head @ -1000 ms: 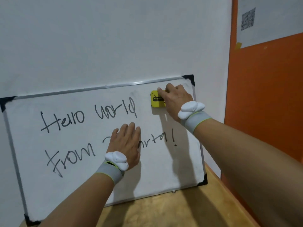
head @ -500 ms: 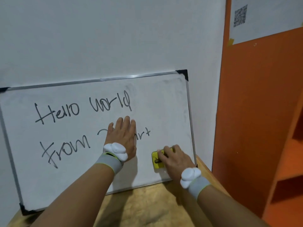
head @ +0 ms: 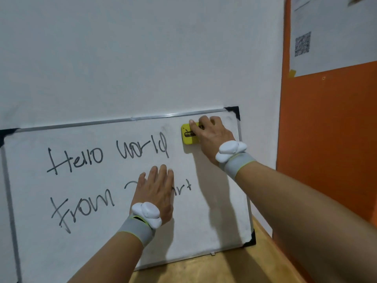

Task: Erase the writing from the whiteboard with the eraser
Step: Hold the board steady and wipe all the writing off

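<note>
A framed whiteboard leans against the wall on a wooden table. Black writing on it reads "Hello World" above "From" and a partly covered word ending in "rt". My right hand presses a yellow eraser against the board near its top right corner, just right of "World". My left hand lies flat on the board's middle with fingers spread, covering part of the lower line. The board's right portion shows no writing.
The wooden table carries the board's bottom edge. A white wall rises behind. To the right stands an orange panel with a white sheet bearing a QR code.
My right hand slid the eraser down the board's right side, wiping away the end of the lower line, then back up to the top right corner. My left hand stayed put.
</note>
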{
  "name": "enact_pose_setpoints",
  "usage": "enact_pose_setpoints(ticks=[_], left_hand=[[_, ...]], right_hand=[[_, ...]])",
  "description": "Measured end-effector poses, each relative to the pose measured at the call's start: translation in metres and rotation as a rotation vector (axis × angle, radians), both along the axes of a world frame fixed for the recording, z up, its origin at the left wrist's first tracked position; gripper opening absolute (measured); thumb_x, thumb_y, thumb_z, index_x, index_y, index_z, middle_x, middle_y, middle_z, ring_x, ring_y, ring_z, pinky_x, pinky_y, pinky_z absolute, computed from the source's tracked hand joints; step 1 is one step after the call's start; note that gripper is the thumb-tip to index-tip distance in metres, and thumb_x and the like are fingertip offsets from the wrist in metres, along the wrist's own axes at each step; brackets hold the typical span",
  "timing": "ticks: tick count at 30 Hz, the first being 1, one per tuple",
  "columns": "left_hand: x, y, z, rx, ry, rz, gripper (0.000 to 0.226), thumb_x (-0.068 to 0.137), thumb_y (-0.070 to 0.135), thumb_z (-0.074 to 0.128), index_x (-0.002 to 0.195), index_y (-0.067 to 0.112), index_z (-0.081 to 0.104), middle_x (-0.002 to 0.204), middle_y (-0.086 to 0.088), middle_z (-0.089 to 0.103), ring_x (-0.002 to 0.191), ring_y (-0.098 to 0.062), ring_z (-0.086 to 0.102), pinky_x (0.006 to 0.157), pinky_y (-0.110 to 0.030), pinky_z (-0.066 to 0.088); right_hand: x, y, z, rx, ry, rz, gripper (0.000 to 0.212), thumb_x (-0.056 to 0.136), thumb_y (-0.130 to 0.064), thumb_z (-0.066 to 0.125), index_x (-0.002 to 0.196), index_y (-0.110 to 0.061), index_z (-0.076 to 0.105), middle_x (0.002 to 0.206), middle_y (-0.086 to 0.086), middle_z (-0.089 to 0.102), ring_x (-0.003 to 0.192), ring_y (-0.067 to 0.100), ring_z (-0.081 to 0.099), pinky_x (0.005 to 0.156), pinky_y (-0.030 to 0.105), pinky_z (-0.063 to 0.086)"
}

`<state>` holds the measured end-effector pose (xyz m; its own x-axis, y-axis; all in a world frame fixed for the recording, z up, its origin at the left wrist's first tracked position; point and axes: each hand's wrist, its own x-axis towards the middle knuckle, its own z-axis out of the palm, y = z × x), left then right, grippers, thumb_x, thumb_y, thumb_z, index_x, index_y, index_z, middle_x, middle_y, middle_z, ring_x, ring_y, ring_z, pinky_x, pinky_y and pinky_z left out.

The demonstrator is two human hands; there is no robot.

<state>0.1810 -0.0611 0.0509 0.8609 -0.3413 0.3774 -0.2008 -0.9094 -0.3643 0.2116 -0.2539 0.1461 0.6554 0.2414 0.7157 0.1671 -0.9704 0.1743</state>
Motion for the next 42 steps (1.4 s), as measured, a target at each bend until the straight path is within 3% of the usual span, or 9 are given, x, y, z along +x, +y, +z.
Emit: enact_pose_setpoints(ticks=[5,13,18,21,26,32,37,39,42], left_hand=[[-0.002,0.005,0.000,0.036,0.028,0.007,0.085,0.088,0.044,0.042,0.152,0.014,-0.004,0.162,-0.010,0.002,0.147,-0.031,0.002,0.118,-0.052,0.009],[-0.012,0.047,0.002,0.006,-0.039,0.022,0.084,0.084,0.049,0.042,0.152,0.016,0.006,0.161,-0.010,0.007,0.148,-0.031,0.005,0.117,-0.052,0.008],[-0.011,0.071,0.003,-0.007,0.003,0.096,0.087,0.083,0.049,0.043,0.153,0.016,0.002,0.162,-0.010,0.000,0.148,-0.031,0.001,0.118,-0.054,0.006],[-0.009,0.075,0.000,-0.008,0.036,0.103,0.091,0.082,0.050,0.045,0.153,0.017,-0.001,0.162,-0.009,-0.004,0.148,-0.031,-0.001,0.118,-0.055,0.005],[-0.009,0.069,0.008,-0.025,0.006,0.085,0.090,0.078,0.050,0.050,0.151,0.015,0.010,0.159,-0.011,0.007,0.145,-0.034,0.008,0.115,-0.055,0.014],[-0.010,0.067,0.010,-0.020,0.028,0.090,0.092,0.077,0.052,0.055,0.149,0.014,0.013,0.158,-0.011,0.008,0.144,-0.034,0.010,0.114,-0.055,0.018],[-0.012,0.066,0.014,-0.004,0.069,0.105,0.094,0.078,0.051,0.057,0.150,0.014,0.009,0.158,-0.011,0.005,0.145,-0.034,0.007,0.114,-0.055,0.018],[-0.013,0.065,0.014,-0.010,0.075,0.109,0.094,0.078,0.050,0.057,0.150,0.014,0.009,0.158,-0.011,0.004,0.145,-0.034,0.007,0.114,-0.055,0.018],[-0.012,0.065,0.014,-0.011,0.068,0.104,0.094,0.078,0.049,0.057,0.150,0.013,0.009,0.158,-0.011,0.004,0.145,-0.034,0.007,0.114,-0.055,0.018]], right_hand=[[0.001,0.001,0.009,0.015,0.040,-0.010,0.061,0.091,-0.007,0.045,0.148,-0.021,0.026,0.138,0.010,0.038,0.124,0.036,0.034,0.079,0.039,0.046],[-0.012,0.040,0.002,-0.053,-0.042,0.118,0.057,0.087,-0.002,0.045,0.141,-0.018,0.039,0.133,0.014,0.049,0.116,0.036,0.043,0.068,0.039,0.046],[-0.002,0.065,0.011,-0.055,-0.038,0.094,0.054,0.090,-0.005,0.041,0.142,-0.020,0.038,0.131,0.010,0.048,0.113,0.034,0.043,0.063,0.033,0.033],[-0.001,0.068,0.008,-0.034,-0.026,0.081,0.052,0.090,-0.005,0.042,0.140,-0.020,0.040,0.129,0.009,0.048,0.111,0.035,0.044,0.061,0.032,0.034],[-0.010,0.067,-0.018,0.074,-0.014,0.101,0.036,0.084,0.003,0.046,0.112,-0.016,0.058,0.106,0.009,0.053,0.088,0.031,0.044,0.053,0.030,0.033],[-0.045,0.060,-0.115,0.056,0.131,0.155,0.038,0.074,0.006,0.050,0.105,-0.015,0.056,0.104,0.008,0.052,0.088,0.032,0.045,0.049,0.027,0.033],[-0.078,0.053,-0.163,-0.115,0.306,0.178,0.039,0.047,0.003,0.078,0.078,-0.019,0.066,0.080,0.003,0.064,0.064,0.027,0.056,0.041,0.018,0.028],[-0.079,0.050,-0.158,-0.173,0.293,0.167,0.037,0.053,-0.002,0.078,0.083,-0.020,0.067,0.085,0.002,0.065,0.068,0.027,0.058,0.042,0.019,0.029],[-0.060,0.046,-0.132,-0.197,0.244,0.175,0.034,0.085,-0.007,0.049,0.116,-0.021,0.055,0.116,0.006,0.054,0.098,0.033,0.049,0.053,0.028,0.032]])
